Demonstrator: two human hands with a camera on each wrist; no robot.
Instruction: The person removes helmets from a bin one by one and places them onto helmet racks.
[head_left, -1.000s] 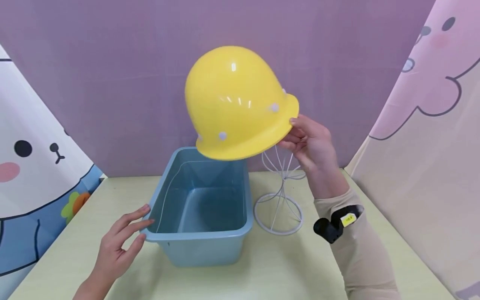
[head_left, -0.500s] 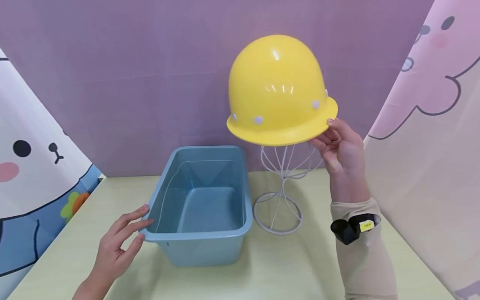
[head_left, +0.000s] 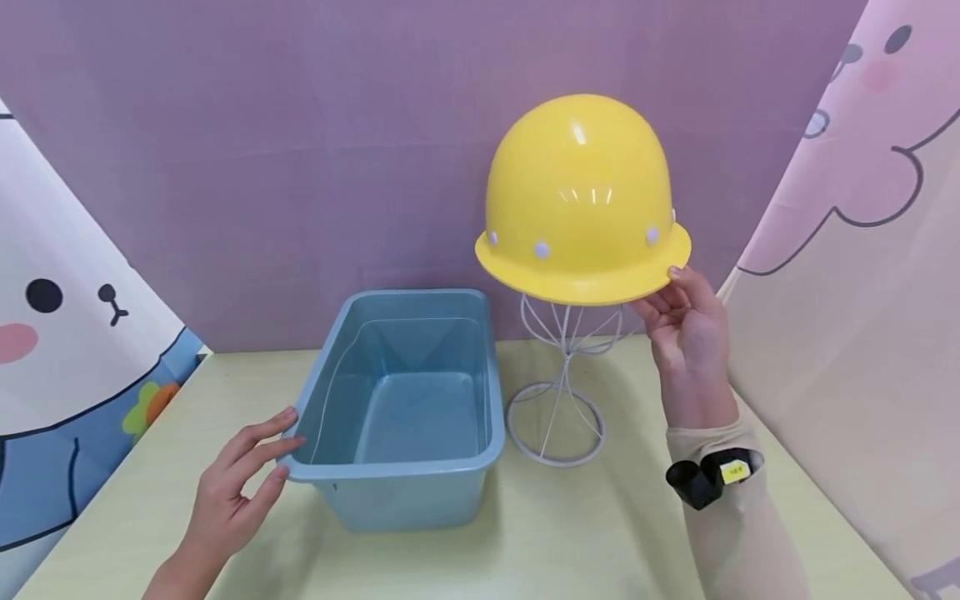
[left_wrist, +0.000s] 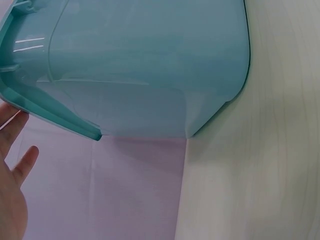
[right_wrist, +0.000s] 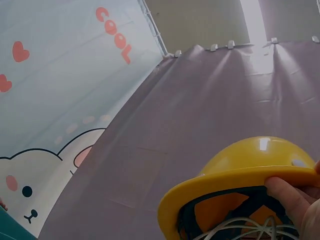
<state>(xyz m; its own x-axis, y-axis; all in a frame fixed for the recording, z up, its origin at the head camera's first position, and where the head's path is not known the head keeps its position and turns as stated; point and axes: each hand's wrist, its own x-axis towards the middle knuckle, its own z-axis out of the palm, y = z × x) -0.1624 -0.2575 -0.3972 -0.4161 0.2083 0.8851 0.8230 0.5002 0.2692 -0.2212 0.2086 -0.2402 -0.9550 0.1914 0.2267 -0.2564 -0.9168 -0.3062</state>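
Observation:
My right hand pinches the brim of a yellow hard hat at its right side. The hat is upright over a white wire stand, whose top is hidden by it in the head view. From the right wrist, the stand's wire loops show beneath the hat, by its dark inner straps; whether they touch cannot be made out. My left hand rests with extended fingers on the left rim of a blue plastic tub. In the left wrist view, fingertips touch the tub's rim.
Left of the stand, the tub stands close to its round base. Both are on a pale wooden table. A purple curtain hangs behind, with cartoon-printed cloths at left and right.
The hard hat has moved right from above the tub to over the wire stand, levelled out, then sunk lower, with my right hand holding its brim. My left hand has stayed on the tub.

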